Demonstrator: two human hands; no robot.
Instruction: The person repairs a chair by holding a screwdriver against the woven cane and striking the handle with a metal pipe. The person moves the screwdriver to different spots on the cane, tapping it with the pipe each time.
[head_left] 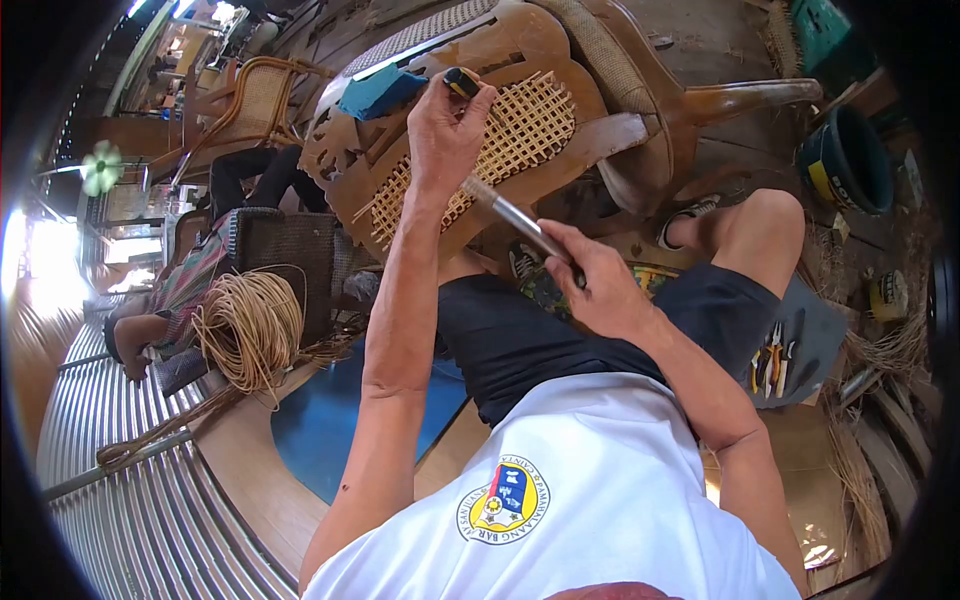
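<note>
My left hand (447,140) is closed around a tool with a black-and-yellow handle (461,82); its working end is hidden by the hand. It is over the woven cane panel (525,118) set in a brown wooden chair frame (590,150). Lower and to the right, my right hand (605,285) grips a hammer (520,222) by its dark handle. The hammer's silver shaft points up and left toward the panel, and its head is blurred near my left forearm. A blue cloth (378,92) lies on the frame beside my left hand.
A coil of rattan strands (250,325) sits at the left, near another person's hand (137,345). Several pliers-like hand tools (770,362) rest on a grey surface by my right knee. A dark bucket (846,165) stands at the right. Behind is a cane chair (262,100).
</note>
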